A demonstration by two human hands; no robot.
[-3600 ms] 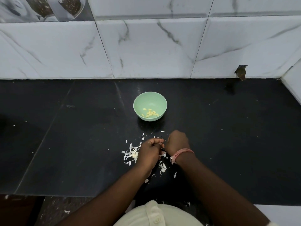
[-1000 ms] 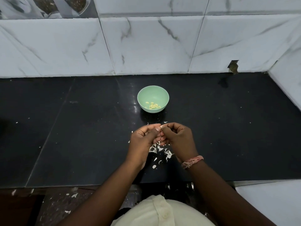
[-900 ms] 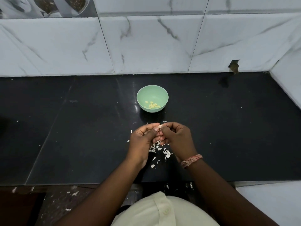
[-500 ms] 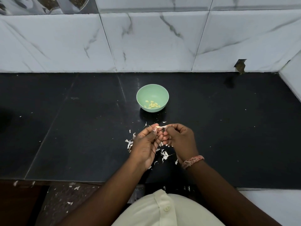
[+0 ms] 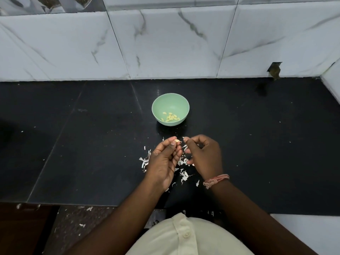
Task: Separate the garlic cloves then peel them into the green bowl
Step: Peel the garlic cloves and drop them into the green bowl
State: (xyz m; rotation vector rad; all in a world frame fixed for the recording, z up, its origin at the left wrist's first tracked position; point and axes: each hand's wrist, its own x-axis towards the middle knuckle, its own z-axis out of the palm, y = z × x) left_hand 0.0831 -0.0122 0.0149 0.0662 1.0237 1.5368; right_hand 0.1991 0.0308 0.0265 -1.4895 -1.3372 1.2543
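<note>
Left hand (image 5: 164, 161) pinching a garlic clove (image 5: 177, 141), right hand (image 5: 203, 156) curled beside it over skins (image 5: 184, 174) on black countertop (image 5: 92, 144), marble tiles (image 5: 165, 43) behind

Green bowl (image 5: 170, 103) on black bench (image 5: 92, 144) holding peeled cloves (image 5: 171, 117), left hand (image 5: 165, 159) pinching a garlic clove (image 5: 177, 141) just nearer than the bowl, right hand (image 5: 204, 155) curled beside it pinching a skin scrap, peels (image 5: 145, 161) scattered beneath both hands.

Pale garlic clove (image 5: 177, 140) pinched at fingertips, green bowl (image 5: 170, 108) holding peeled cloves (image 5: 170, 117)
</note>
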